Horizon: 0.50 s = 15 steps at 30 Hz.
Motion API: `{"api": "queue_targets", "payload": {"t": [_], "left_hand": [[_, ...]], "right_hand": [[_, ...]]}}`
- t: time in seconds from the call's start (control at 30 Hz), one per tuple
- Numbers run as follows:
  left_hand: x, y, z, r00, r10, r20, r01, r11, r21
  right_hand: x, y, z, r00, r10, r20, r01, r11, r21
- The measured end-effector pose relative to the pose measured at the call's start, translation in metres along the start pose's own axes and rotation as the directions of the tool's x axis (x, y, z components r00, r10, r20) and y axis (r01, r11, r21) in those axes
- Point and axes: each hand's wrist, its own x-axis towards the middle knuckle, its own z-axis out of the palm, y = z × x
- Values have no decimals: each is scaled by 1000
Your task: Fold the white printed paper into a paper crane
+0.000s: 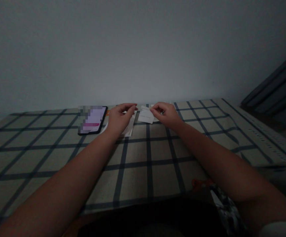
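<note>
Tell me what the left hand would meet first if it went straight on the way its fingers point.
Probably the small white card, pinched by the right hand: the left hand points its curled fingers right toward the card's edge, with little gap. Depth is unclear here.

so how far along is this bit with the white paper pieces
Early, by the look. Done: no finished piece shows on the grey checked tablecloth. In hand: the right hand pinches a small white paper card, the left hand grips a white paper sheet beside it. Left: both pieces are held, neither laid aside.
</note>
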Motion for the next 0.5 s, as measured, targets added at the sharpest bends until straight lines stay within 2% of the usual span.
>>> {"api": "queue_targets", "payload": {"t": [0.07,0.17,0.3,0.43,0.5], "left_hand": [[-1,-1,2,994,15,107,-14,1000,-15],[-4,-2,4,956,54,289,-57,998,1],[-5,-1,2,949,109,294,-136,988,72],[-7,5,-1,916,156,370,-243,949,201],[-9,7,-1,918,167,361,-254,944,209]], "right_hand": [[0,0,1,1000,9,-13,-9,1000,29],[0,-1,3,1000,26,-6,-26,998,53],[1,-2,2,997,24,72,-27,999,38],[3,-3,1,990,-58,130,59,998,-7],[3,-3,2,988,-91,126,94,995,-22]]}}
